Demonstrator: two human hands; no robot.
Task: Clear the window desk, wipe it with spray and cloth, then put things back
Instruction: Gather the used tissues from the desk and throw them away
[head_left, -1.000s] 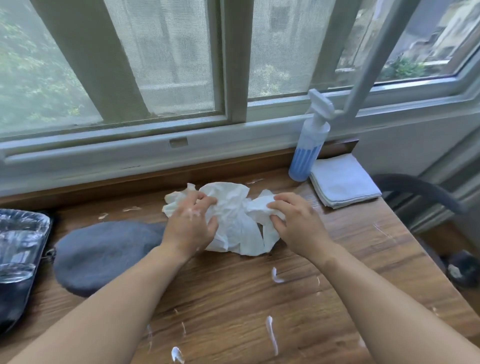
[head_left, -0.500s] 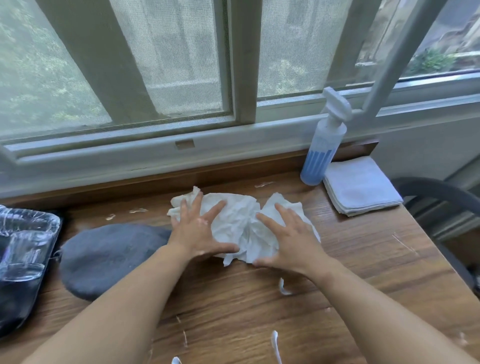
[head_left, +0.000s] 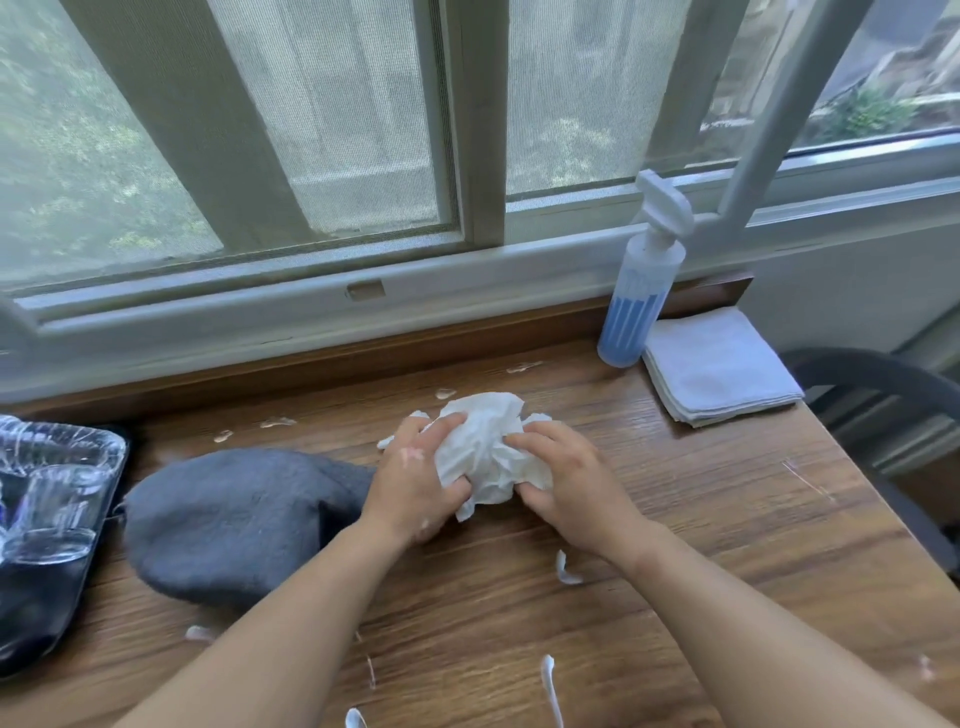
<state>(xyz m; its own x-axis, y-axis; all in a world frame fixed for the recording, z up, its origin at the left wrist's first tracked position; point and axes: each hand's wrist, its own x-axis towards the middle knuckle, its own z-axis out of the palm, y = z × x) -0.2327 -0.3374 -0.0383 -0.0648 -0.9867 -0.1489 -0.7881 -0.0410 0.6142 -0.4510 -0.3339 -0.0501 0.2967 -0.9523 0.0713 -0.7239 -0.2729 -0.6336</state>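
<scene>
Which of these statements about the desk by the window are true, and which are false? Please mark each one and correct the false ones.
1. Both hands are bunching up the white tissue paper. True: the left hand and the right hand press it from both sides.
2. The spray bottle lies on its side. False: it stands upright near the window sill.
3. The folded cloth lies just right of the spray bottle. True.
4. The grey fabric item hangs on the chair. False: it lies on the desk, left of the hands.
5. The desk surface is free of scraps. False: small white scraps lie scattered on it.
</scene>
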